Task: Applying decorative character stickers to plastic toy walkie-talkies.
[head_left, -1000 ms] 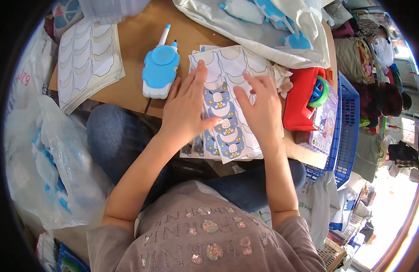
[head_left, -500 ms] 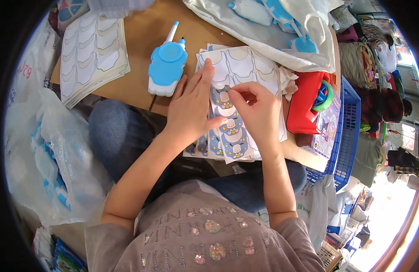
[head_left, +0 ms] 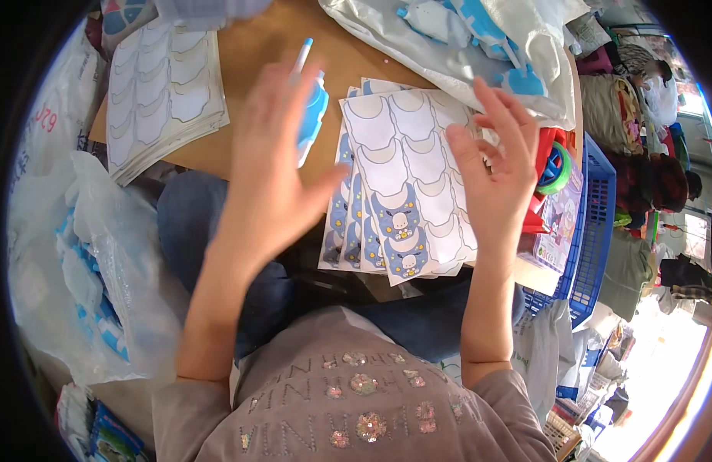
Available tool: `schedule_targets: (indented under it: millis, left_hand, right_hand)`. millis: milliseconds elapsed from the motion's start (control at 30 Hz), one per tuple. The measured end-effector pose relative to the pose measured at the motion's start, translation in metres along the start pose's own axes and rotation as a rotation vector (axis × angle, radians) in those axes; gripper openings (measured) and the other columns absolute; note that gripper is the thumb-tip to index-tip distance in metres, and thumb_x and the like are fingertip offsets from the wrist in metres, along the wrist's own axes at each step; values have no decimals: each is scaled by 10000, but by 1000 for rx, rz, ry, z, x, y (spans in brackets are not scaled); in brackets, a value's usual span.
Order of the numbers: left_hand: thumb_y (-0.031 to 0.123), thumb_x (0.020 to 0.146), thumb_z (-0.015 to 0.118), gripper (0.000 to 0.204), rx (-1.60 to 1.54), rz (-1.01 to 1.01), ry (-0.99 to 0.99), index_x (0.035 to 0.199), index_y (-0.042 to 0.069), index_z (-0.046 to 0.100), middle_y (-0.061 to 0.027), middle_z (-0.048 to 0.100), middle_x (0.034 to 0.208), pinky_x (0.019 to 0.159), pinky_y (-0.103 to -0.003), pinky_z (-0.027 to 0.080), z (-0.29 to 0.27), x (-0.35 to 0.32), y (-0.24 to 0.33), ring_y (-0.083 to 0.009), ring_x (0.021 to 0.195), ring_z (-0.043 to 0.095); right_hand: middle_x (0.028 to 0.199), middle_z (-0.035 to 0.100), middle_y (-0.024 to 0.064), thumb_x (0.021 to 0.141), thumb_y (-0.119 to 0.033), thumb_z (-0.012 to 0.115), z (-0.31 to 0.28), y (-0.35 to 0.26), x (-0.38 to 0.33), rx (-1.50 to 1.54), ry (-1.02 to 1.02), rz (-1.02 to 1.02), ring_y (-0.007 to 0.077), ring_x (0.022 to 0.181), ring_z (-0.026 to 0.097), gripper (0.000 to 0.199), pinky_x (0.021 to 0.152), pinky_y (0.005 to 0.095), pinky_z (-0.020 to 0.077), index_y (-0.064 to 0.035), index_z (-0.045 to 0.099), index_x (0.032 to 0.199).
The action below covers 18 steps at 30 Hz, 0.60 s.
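My left hand (head_left: 271, 162), blurred by motion, is stretched out with its thumb apart. It covers much of a blue and white toy walkie-talkie (head_left: 314, 108); whether it touches the toy I cannot tell. My right hand (head_left: 498, 158) is raised over the right side of a sticker sheet (head_left: 387, 169), fingers partly spread. A pale, smeared piece by its index fingertip looks like the peeled sticker (head_left: 457, 63). On the sheet's front left, two blue stickers with a white puppy (head_left: 402, 223) are left among blank white shapes. More sheets lie underneath.
A stack of blank-looking sheets (head_left: 167, 96) lies at the far left. White bags of blue and white toys stand at the back right (head_left: 356, 27) and left (head_left: 86, 231). A red tape dispenser (head_left: 534, 219) and a blue basket (head_left: 595, 223) are on the right.
The upper puppy sticker has come off the sheet. My right hand has lifted away to the right, and my left hand has left the sheet and moved left over the walkie-talkie.
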<state>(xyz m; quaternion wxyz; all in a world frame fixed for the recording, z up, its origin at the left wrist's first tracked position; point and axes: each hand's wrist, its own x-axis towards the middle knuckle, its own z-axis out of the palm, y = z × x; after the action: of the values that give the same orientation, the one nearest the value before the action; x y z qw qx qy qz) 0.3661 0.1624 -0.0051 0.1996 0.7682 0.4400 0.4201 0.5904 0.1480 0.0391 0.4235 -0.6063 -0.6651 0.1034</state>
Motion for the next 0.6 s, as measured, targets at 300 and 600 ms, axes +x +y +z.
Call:
schedule_targets:
  millis: [300, 600]
  left_hand:
    - [-28, 662, 761, 1066, -156, -272, -135, 1523, 24, 135, -230, 365, 1456, 1071, -475, 324, 11, -33, -13, -424, 1306, 390]
    - [11, 653, 811, 1159, -252, -247, -116, 1531, 10, 55, -221, 347, 1484, 1127, -465, 247, 21, -30, -17, -388, 1349, 369]
  right_hand:
    - [997, 665, 49, 848, -61, 716, 28, -5, -22, 410, -129, 319, 66, 734, 596, 277, 580, 202, 463, -56, 708, 1125]
    - [996, 653, 46, 840, -23, 732, 25, 8, -30, 652, -126, 550, 52, 740, 588, 252, 634, 188, 480, 12, 681, 1085]
